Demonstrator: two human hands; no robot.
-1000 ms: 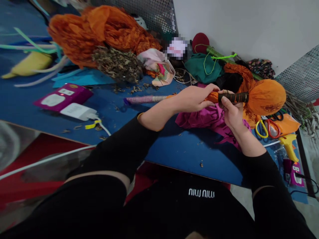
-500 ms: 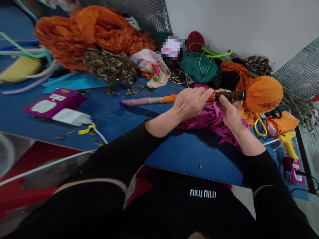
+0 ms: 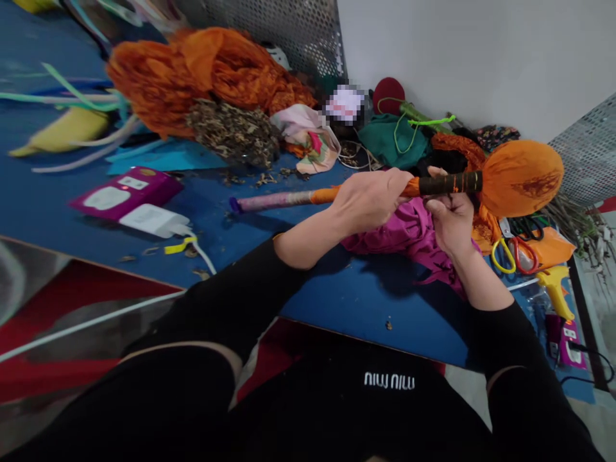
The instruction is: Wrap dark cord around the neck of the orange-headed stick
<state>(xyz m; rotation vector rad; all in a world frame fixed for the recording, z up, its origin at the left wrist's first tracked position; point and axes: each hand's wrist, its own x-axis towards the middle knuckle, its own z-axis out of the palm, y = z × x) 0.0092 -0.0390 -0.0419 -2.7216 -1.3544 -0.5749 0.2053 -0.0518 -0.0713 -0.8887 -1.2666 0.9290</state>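
Held up over the table is a long cloth-wrapped stick [image 3: 327,194] with a round orange cloth head [image 3: 522,178]. A dark wrapped band [image 3: 450,184] circles it just below the head. My left hand [image 3: 368,199] is closed around the orange part of the stick. Close to the band, my right hand [image 3: 452,221] curls beneath and behind the stick, its thumb below and a fingertip showing above. Whether the right fingers also pinch a loose end is hidden. Magenta cloth [image 3: 399,231] lies crumpled under both hands.
Orange cloth [image 3: 212,67], dried plant matter [image 3: 235,131] and green cloth [image 3: 394,141] line the back of the blue table [image 3: 332,295]. A purple power strip [image 3: 128,190] lies left; scissors [image 3: 514,255] and a yellow glue gun [image 3: 556,289] lie right.
My right thumb has moved off the front of the dark band to below it. The stick and its round head have tilted slightly, head end up. My left hand keeps its hold.
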